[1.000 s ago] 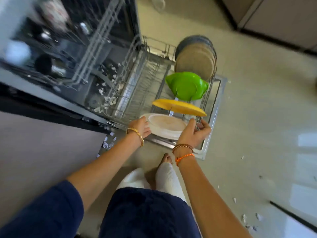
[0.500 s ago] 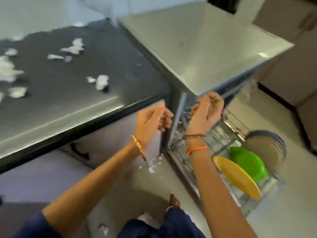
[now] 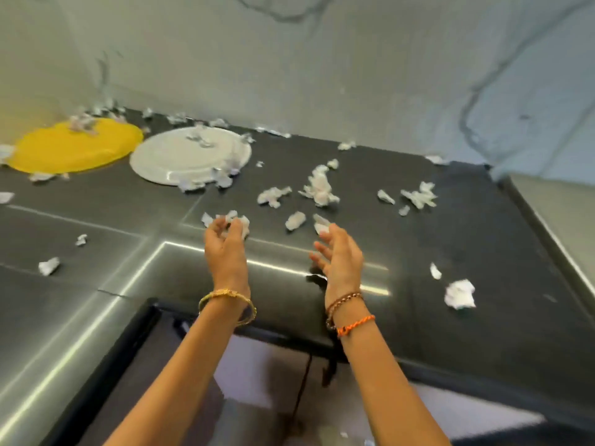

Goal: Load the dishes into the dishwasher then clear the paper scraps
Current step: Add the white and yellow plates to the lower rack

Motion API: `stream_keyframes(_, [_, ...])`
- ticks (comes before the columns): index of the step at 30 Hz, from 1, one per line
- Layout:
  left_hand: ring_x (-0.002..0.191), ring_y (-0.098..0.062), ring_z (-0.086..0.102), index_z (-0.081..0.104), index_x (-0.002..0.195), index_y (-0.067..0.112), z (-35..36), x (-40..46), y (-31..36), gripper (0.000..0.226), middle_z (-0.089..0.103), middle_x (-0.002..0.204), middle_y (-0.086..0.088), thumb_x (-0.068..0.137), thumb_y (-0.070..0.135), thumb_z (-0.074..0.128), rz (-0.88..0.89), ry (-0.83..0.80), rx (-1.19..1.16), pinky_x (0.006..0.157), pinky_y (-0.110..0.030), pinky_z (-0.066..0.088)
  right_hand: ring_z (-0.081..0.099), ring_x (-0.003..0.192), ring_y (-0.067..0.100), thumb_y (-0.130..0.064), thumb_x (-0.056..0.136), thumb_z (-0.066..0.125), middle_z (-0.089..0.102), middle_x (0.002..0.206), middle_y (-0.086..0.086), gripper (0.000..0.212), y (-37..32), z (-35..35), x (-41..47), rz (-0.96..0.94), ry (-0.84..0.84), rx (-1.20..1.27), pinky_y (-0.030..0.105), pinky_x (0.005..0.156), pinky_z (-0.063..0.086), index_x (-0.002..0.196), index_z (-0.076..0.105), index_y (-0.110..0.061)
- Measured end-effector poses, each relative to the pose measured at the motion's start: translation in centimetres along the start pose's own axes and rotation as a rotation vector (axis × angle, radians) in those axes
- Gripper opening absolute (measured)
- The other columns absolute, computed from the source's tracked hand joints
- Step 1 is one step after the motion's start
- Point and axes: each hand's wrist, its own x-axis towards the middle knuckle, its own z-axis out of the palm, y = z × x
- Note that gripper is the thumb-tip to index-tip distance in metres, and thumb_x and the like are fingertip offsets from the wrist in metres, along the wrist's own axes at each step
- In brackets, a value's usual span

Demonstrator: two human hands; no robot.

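Both hands reach out over the dark countertop (image 3: pixel 418 317): the left hand (image 3: pixel 225 249) has its fingers loosely curled at a crumpled paper scrap (image 3: pixel 238 220), though whether it grips is unclear; the right hand (image 3: pixel 338 255) hangs spread and holding nothing. Paper scraps (image 3: pixel 318 188) litter the counter. Farther back, a white plate (image 3: pixel 180 156) and a yellow plate (image 3: pixel 74 148) lie flat, side by side.

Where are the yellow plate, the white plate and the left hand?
yellow plate (image 3: pixel 69 149): head view, bare centre of its face.
white plate (image 3: pixel 180 156): head view, bare centre.
left hand (image 3: pixel 225 249): head view, back of the hand.
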Motion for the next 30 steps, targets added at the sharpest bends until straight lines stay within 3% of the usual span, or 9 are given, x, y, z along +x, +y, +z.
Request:
stream_keyframes(3, [0.123,-0.017,0.042,0.037,0.136,0.010,0.2,5.6,0.5,0.044,0.041,0.136,-0.003,0.095,0.021,0.048,-0.037,0.202,0.054,0.094,-0.020,0.032,0.056,0.095,0.019,-0.024,0.093,0.050,0.057,0.105,0.007,0.014,0.1,4.1,3.6,0.123,-0.112,0.025,0.026,0.075,0.047,0.097,0.057,-0.014])
stream_keyframes(8, [0.129,-0.030,0.039,0.036,0.137,0.005,-0.8,14.0,0.8,0.050,0.037,0.144,-0.016,0.093,0.024,0.049,-0.086,0.430,0.142,0.107,-0.038,0.034,0.041,0.130,0.027,-0.029,0.096,0.042,0.043,0.139,0.014,0.046,0.8,10.7,8.1,0.296,-0.306,0.019,0.033,0.104,0.033,0.136,0.041,-0.006])
stream_keyframes(11, [0.129,-0.030,0.040,0.039,0.137,0.001,-1.7,18.0,1.2,0.047,0.040,0.142,-0.016,0.095,0.021,0.046,-0.131,0.437,0.116,0.106,-0.037,0.032,0.033,0.136,0.027,-0.030,0.095,0.042,0.033,0.147,0.016,0.052,1.8,14.4,10.3,0.405,-0.360,0.024,0.034,0.110,0.027,0.141,0.033,-0.006])
stream_keyframes(14, [0.125,-0.040,0.042,0.044,0.128,-0.009,-2.8,22.6,2.3,0.042,0.045,0.134,-0.028,0.096,0.017,0.042,-0.279,0.435,-0.197,0.106,-0.045,0.035,0.033,0.135,0.028,-0.030,0.093,0.046,0.032,0.147,0.019,0.054,2.1,17.6,12.2,0.497,-0.344,0.076,0.036,0.112,0.027,0.140,0.033,-0.005])
stream_keyframes(16, [0.107,-0.035,0.054,0.051,0.119,-0.005,-2.9,25.6,3.5,0.030,0.055,0.116,-0.024,0.094,0.009,0.044,-0.281,0.405,-0.185,0.086,-0.038,0.048,0.038,0.132,0.030,-0.025,0.091,0.051,0.037,0.143,0.021,0.054,2.1,19.5,13.8,0.543,-0.328,0.094,0.036,0.110,0.030,0.137,0.035,-0.002])
stream_keyframes(18, [0.082,-0.019,0.055,0.050,0.119,0.005,-2.3,27.1,5.4,0.028,0.055,0.098,-0.011,0.092,0.008,0.046,-0.264,0.398,-0.092,0.066,-0.027,0.045,0.041,0.128,0.031,-0.020,0.088,0.054,0.041,0.139,0.022,0.056,1.9,21.0,15.4,0.583,-0.291,0.100,0.036,0.107,0.034,0.136,0.035,0.001])
stream_keyframes(23, [0.099,-0.021,0.044,0.041,0.132,0.004,-1.3,31.1,6.6,0.042,0.047,0.115,-0.010,0.092,0.013,0.049,-0.334,0.267,0.140,0.081,-0.035,0.046,0.035,0.132,0.034,-0.024,0.090,0.053,0.036,0.142,0.020,0.063,0.8,21.8,18.0,0.760,-0.253,0.197,0.042,0.109,0.029,0.141,0.026,0.001])
stream_keyframes(27, [0.094,-0.024,0.046,0.051,0.117,-0.001,-1.4,33.1,5.1,0.031,0.053,0.107,-0.012,0.088,0.009,0.052,-0.292,0.268,0.296,0.081,-0.037,0.049,0.030,0.135,0.037,-0.024,0.091,0.050,0.035,0.143,0.022,0.060,0.4,21.4,19.3,0.853,-0.242,0.314,0.046,0.111,0.023,0.139,0.029,0.005])
stream_keyframes(30, [0.089,-0.024,0.045,0.052,0.104,0.005,-1.3,33.7,4.7,0.016,0.049,0.083,-0.007,0.088,0.008,0.052,-0.284,0.286,0.290,0.081,-0.036,0.048,0.029,0.135,0.039,-0.025,0.090,0.050,0.036,0.142,0.024,0.060,0.4,21.0,20.0,0.912,-0.247,0.430,0.048,0.111,0.021,0.136,0.032,0.008])
